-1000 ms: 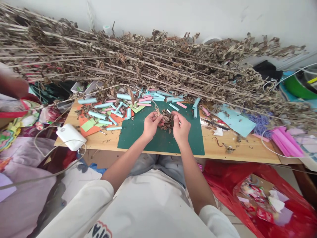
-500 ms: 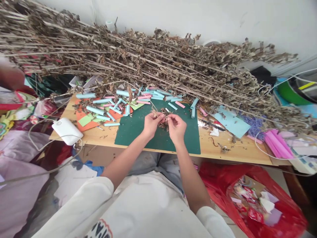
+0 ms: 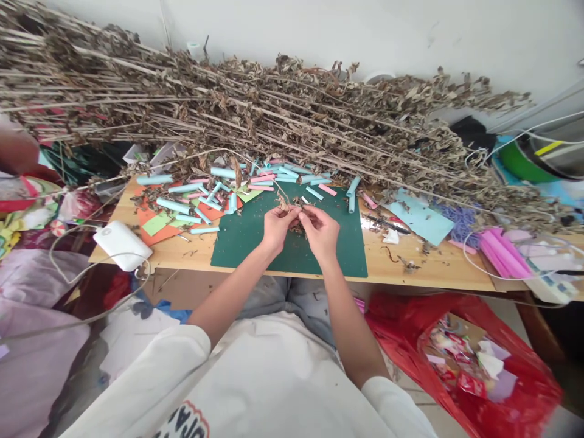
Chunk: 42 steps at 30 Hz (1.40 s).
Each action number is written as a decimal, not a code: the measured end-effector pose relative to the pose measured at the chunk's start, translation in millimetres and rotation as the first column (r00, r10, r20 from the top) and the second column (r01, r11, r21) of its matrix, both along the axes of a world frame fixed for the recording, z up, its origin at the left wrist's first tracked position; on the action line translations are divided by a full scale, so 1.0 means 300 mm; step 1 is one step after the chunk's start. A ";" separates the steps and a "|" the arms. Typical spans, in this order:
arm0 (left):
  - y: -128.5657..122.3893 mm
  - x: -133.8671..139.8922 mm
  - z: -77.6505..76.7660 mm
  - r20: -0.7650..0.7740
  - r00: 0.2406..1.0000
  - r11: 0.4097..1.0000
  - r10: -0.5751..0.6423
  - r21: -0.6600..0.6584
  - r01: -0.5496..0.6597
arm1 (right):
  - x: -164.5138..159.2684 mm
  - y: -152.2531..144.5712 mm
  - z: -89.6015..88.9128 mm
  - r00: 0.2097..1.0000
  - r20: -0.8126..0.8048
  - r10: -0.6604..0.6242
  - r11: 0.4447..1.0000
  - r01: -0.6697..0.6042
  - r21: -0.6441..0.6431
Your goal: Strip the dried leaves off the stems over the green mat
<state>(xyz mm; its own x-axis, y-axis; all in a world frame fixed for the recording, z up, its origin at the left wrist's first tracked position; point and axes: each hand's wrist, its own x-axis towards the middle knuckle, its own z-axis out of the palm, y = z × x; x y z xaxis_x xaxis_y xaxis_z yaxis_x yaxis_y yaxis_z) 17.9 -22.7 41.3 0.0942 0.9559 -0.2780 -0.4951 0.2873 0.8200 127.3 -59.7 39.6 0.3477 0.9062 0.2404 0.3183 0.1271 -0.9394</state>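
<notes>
Both hands meet over a dark green cutting mat (image 3: 246, 246) on a wooden table. My left hand (image 3: 277, 230) is closed, its thumb and fingers pinching a dried plant sprig (image 3: 283, 196) whose thin stem sticks up past the fingertips. My right hand (image 3: 320, 231) pinches at the same dried leaves, its fingertips touching those of the left. Crumbled brown leaves (image 3: 298, 229) show beneath and between the hands. Rolled paper tubes (image 3: 314, 193) in blue and pink lie just beyond on the mat's far edge.
A long heap of dried stalks (image 3: 255, 109) spans the back. At left are orange paper (image 3: 171, 226) and a white power bank (image 3: 122, 244). To the right lie a black pen (image 3: 387, 225), blue paper (image 3: 422, 218) and pink paper (image 3: 504, 252). A red rubbish bag (image 3: 524, 389) sits below.
My right hand has shifted inward, so its fingertips now meet the left hand's. The left hand stays nearly in place. The whole view has moved slightly.
</notes>
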 end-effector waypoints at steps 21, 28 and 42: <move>0.052 -0.085 0.111 -0.283 0.949 0.938 0.140 0.345 -0.035 | 0.044 -0.001 -0.020 0.996 -0.060 -0.059 0.997 0.056 -0.051; 0.032 -0.035 0.041 -0.372 0.921 0.916 -0.117 0.317 0.244 | 0.027 0.018 -0.038 0.975 -0.220 -0.035 0.998 0.021 -0.063; 0.064 0.013 -0.026 -0.241 0.969 0.981 0.047 0.192 0.001 | 0.053 0.034 -0.044 0.964 0.133 -0.229 0.973 0.231 -0.001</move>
